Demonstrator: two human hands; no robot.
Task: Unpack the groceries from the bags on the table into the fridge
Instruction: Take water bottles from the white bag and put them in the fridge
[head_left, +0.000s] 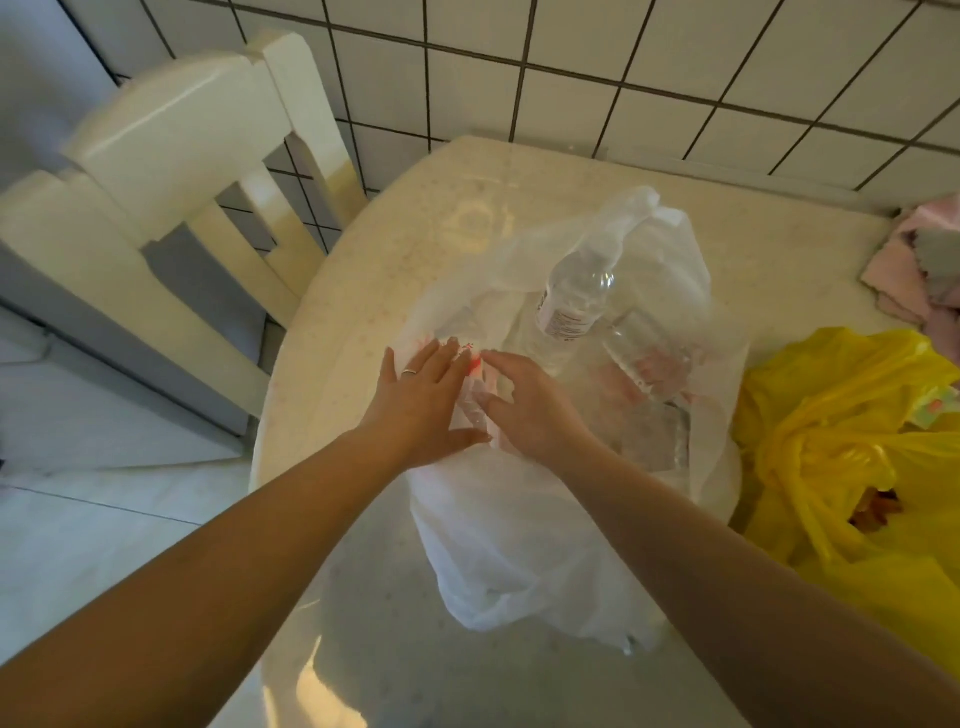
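Note:
A white plastic bag lies in the middle of the round cream table. A clear water bottle with a white label sticks out of its open mouth, and a second clear bottle lies beside it under thin plastic. My left hand rests flat on the bag's left rim, fingers spread, a ring on one finger. My right hand touches the same rim just to its right, fingers curled into the plastic. A yellow bag with something orange inside sits at the right.
A cream wooden chair stands at the table's left. White tiled wall runs behind the table. Pink and grey cloths lie at the far right edge. Pale floor tiles show at the lower left.

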